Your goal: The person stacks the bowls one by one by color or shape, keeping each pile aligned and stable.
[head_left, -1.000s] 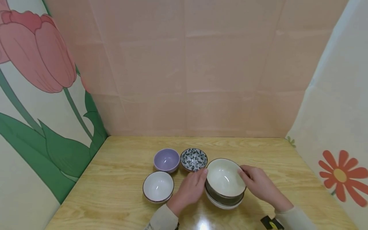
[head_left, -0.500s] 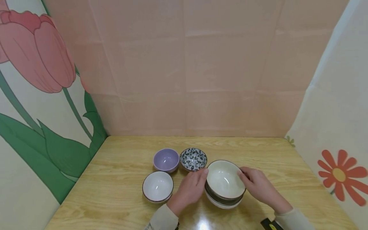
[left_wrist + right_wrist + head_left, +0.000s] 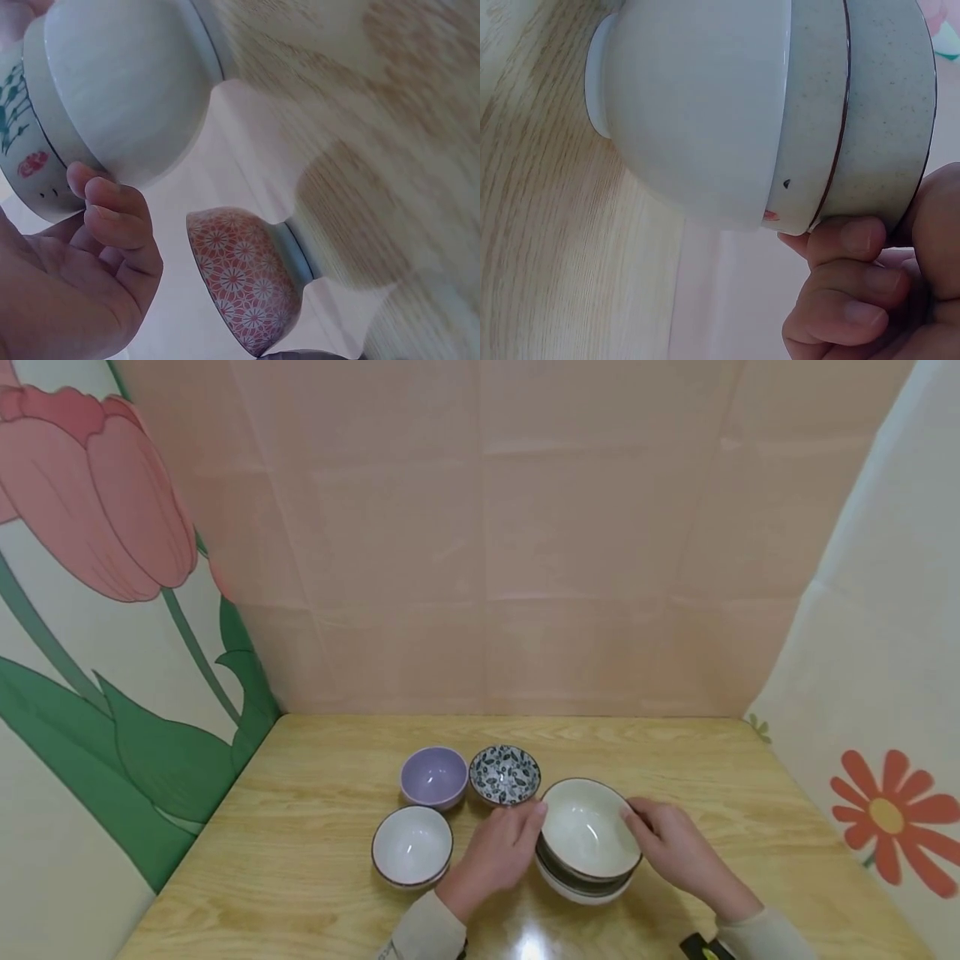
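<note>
A cream bowl point(image 3: 591, 831) with a dark rim sits tilted slightly on top of a stack. Beneath it, a greyish bowl point(image 3: 815, 112) rests inside a white bowl point(image 3: 697, 112) that stands on the table. My left hand point(image 3: 498, 852) holds the top bowl at its left side, thumb at the rim and fingers curled below, with painted green sprigs and a pink flower visible near them in the left wrist view. On the opposite side my right hand point(image 3: 678, 843) grips the same bowl, thumb over the rim and fingertips under its wall.
Left of the stack stand a white bowl point(image 3: 412, 846) with a dark rim, a purple bowl point(image 3: 434, 777) and a black-and-white patterned bowl point(image 3: 505, 774). The left wrist view shows a red-patterned outer wall on one bowl point(image 3: 240, 274). The wooden table point(image 3: 300, 877) meets a pink backdrop.
The cream bowl has come down a little with both hands, closing the gap to the bowls beneath. Over the last half second almost nothing has moved.
</note>
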The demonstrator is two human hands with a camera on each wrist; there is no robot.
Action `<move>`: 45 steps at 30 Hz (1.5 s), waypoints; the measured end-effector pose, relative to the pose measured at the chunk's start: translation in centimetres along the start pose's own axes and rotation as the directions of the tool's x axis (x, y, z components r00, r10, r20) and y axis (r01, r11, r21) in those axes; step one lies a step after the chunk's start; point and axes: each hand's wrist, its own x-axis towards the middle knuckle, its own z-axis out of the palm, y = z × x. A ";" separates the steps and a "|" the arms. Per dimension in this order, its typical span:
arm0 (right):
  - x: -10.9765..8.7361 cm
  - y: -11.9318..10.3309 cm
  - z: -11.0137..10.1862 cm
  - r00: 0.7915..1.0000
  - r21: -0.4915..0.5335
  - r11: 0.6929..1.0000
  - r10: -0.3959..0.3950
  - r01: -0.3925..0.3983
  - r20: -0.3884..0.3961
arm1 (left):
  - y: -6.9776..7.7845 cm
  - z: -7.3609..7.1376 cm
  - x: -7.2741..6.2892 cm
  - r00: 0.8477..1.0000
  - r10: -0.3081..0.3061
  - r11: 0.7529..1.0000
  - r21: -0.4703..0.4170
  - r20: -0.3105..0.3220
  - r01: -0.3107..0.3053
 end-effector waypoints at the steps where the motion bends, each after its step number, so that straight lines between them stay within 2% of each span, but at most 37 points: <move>1: 0.0 0.0 0.0 1.000 0.001 1.000 0.007 -0.007 0.002 | 0.0 0.0 0.0 1.000 0.003 1.000 0.001 0.000 -0.003; 10: -0.1 0.0 0.3 0.999 -0.011 0.999 0.031 -0.031 -0.026 | 0.1 0.3 0.0 1.000 0.010 0.999 0.040 -0.015 -0.009; 17: -0.1 0.0 0.7 0.998 -0.011 1.000 -0.002 0.002 -0.064 | 0.2 0.5 -0.1 0.999 -0.026 0.999 0.043 -0.028 0.028; 23: -0.1 -0.1 0.9 0.999 -0.014 1.000 0.021 -0.022 -0.045 | 0.1 0.7 -0.3 0.999 -0.046 0.997 0.055 -0.012 0.047; 30: -0.2 -0.1 1.2 0.998 -0.036 0.998 0.049 -0.050 -0.044 | 0.2 1.1 -0.2 0.998 -0.050 0.996 0.072 -0.028 0.052; 37: -0.5 -0.2 1.4 0.996 -0.064 0.997 0.042 -0.047 -0.080 | 0.8 1.1 -0.3 0.996 -0.085 0.994 0.072 -0.023 0.087; 45: -0.3 -0.9 1.2 0.995 -0.085 0.993 0.075 -0.080 -0.068 | 1.2 1.0 -0.2 0.993 -0.119 0.992 0.038 -0.013 0.119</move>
